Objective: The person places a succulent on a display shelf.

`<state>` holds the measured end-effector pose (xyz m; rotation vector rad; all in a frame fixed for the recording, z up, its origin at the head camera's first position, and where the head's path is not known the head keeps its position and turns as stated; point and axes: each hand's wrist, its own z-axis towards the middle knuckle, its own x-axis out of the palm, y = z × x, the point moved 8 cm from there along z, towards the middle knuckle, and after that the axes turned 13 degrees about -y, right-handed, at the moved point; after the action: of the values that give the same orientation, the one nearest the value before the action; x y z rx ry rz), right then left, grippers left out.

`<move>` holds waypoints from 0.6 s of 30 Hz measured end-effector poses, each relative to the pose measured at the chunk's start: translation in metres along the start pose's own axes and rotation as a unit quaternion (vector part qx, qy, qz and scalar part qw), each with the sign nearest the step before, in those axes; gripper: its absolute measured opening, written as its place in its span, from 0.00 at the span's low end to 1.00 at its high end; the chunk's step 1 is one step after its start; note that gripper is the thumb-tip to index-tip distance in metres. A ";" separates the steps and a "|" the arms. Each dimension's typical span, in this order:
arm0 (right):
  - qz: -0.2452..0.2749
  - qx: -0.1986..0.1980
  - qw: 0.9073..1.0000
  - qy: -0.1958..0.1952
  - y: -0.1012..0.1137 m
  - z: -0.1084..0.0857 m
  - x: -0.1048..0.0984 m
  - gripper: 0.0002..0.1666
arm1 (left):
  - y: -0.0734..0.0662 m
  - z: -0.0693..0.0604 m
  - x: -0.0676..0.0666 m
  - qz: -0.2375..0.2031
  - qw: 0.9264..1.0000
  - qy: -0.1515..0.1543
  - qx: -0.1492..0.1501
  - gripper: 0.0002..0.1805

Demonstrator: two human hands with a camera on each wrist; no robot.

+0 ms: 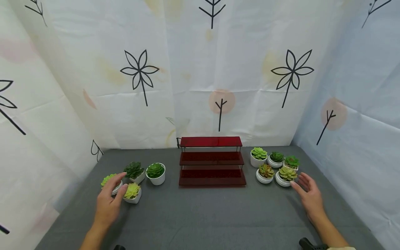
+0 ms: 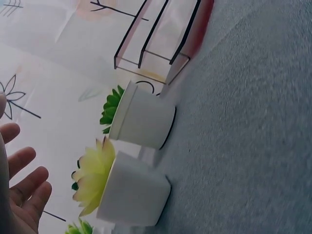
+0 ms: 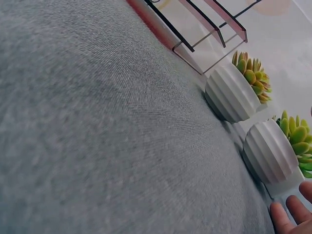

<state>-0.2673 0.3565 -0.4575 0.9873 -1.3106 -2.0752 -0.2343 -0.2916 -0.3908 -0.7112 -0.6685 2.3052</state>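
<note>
In the head view my left hand [image 1: 107,205], fingers spread, hovers over the left group of potted succulents, between a yellow-green one [image 1: 132,191] and a bright green one [image 1: 108,179] it partly covers. In the left wrist view its fingers [image 2: 29,187] hold nothing beside the square white pot [image 2: 134,192]. My right hand [image 1: 310,198] has thumb and fingers apart near the front right pot [image 1: 282,181]; whether it touches is unclear. In the right wrist view, fingertips [image 3: 287,214] show below a ribbed white pot [image 3: 270,151].
A dark red three-tier shelf [image 1: 211,158] stands at the back middle. Left of it are a round-potted succulent [image 1: 156,173] and a dark green one [image 1: 134,171]. Several potted succulents, including a reddish one [image 1: 265,171], cluster right of it. Patterned cloth [image 1: 187,69] hangs behind the grey tabletop [image 1: 200,215].
</note>
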 end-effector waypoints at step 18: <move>-0.032 0.039 0.998 0.045 -0.002 0.011 0.027 0.47 | -0.015 -0.007 0.030 -0.054 0.998 0.036 0.008 0.20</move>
<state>-0.2926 0.3443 -0.4650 1.1581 -1.3391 -2.0138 -0.2434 -0.2591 -0.3966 -0.7281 -0.6400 2.1732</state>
